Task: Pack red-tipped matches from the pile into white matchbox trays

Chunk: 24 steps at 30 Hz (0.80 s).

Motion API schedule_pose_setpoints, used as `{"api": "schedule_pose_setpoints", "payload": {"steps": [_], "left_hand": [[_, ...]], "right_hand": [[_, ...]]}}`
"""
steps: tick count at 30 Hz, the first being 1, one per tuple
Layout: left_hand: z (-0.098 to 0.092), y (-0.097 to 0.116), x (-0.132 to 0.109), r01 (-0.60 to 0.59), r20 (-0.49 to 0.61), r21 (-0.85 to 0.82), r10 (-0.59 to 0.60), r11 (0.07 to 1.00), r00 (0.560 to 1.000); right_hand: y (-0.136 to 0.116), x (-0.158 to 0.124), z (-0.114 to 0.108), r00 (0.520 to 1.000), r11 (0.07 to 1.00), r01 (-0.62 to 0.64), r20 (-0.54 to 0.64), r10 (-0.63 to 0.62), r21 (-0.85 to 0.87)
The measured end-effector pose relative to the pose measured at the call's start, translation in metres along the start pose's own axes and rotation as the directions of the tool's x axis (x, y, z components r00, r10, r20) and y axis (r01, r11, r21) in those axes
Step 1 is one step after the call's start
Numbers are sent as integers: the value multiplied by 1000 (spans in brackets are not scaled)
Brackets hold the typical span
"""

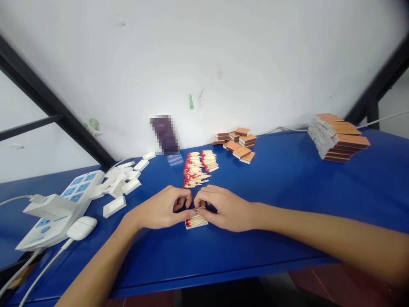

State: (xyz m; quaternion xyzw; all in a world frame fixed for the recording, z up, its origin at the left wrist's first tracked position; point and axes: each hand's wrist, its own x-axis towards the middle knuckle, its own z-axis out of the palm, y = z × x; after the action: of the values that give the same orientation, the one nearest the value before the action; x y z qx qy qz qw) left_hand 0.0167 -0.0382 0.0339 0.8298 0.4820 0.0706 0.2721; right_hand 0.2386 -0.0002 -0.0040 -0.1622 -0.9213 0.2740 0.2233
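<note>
A small white matchbox tray [198, 226] lies on the blue table in front of me, holding red-tipped matches [195, 221] in a row. From the left, my left hand [162, 207] curls round it, thumb on the matches near their heads. On the other side, my right hand [225, 209] has its thumb and fingers closed at the tray's far right part. The fingers hide the tray's back edge. Just beyond the hands lie two groups of loose matches, a larger pile [193, 170] and a smaller pile [209, 161], heads to the left.
Several empty white trays [115, 206] are scattered at the left, beside a power strip [91, 179] with a plugged-in charger [53, 206] and a white earbud case [82, 228]. Orange matchboxes [242, 152] lie by the wall; more matchboxes [347, 140] are stacked at the right.
</note>
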Motion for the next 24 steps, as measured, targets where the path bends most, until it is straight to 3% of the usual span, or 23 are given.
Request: {"api": "schedule_pose_setpoints", "payload": {"steps": [8, 24], "left_hand": [[-5, -7, -3, 113, 56, -72, -109, 991, 992], [-6, -1, -3, 121, 103, -56, -115, 991, 988]], "right_hand": [[-2, 1, -4, 999, 999, -34, 19, 33, 40], [1, 1, -1, 1000, 1000, 5, -4, -5, 28]]}}
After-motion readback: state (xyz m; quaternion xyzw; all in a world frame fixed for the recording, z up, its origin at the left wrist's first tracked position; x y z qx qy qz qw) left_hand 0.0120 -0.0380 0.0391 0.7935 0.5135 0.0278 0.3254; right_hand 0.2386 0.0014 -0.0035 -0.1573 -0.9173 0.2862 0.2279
